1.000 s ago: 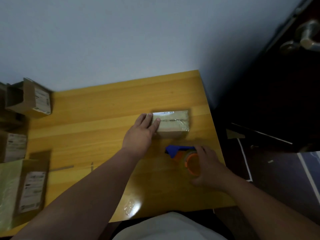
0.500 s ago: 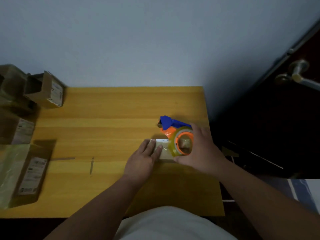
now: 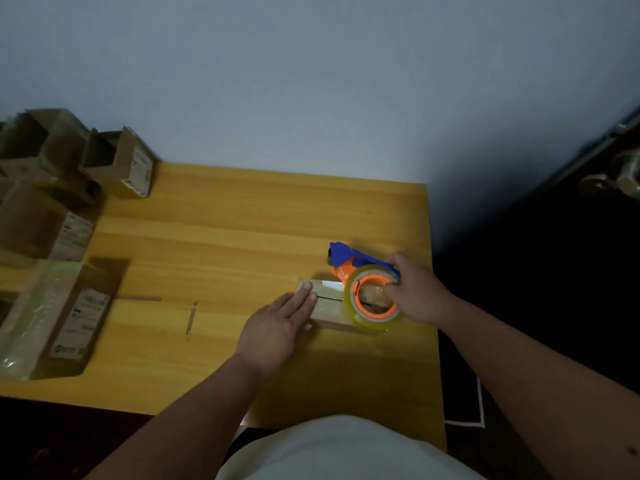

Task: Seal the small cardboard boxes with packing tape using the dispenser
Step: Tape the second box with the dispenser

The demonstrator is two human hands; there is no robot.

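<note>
A small brown cardboard box (image 3: 328, 308) lies on the yellow wooden table (image 3: 221, 237), toward its right side. My left hand (image 3: 277, 327) rests flat on the box's left end, fingers together and pressing down. My right hand (image 3: 415, 294) grips an orange and blue tape dispenser (image 3: 362, 282) with a clear roll of tape, held over the right part of the box. The dispenser's blue nose points away from me, past the box's far edge. The roll hides the box's right end.
Several open cardboard boxes (image 3: 117, 164) are stacked at the table's far left. A larger box wrapped in clear plastic (image 3: 52, 317) lies at the near left. Two short strips of tape (image 3: 190, 317) stick to the table's middle. A dark door with a metal handle (image 3: 620, 178) stands right.
My right hand lifted the dispenser from the table in front of the box and brought it over the box's right end. My left hand stayed on the box. The camera shifted.
</note>
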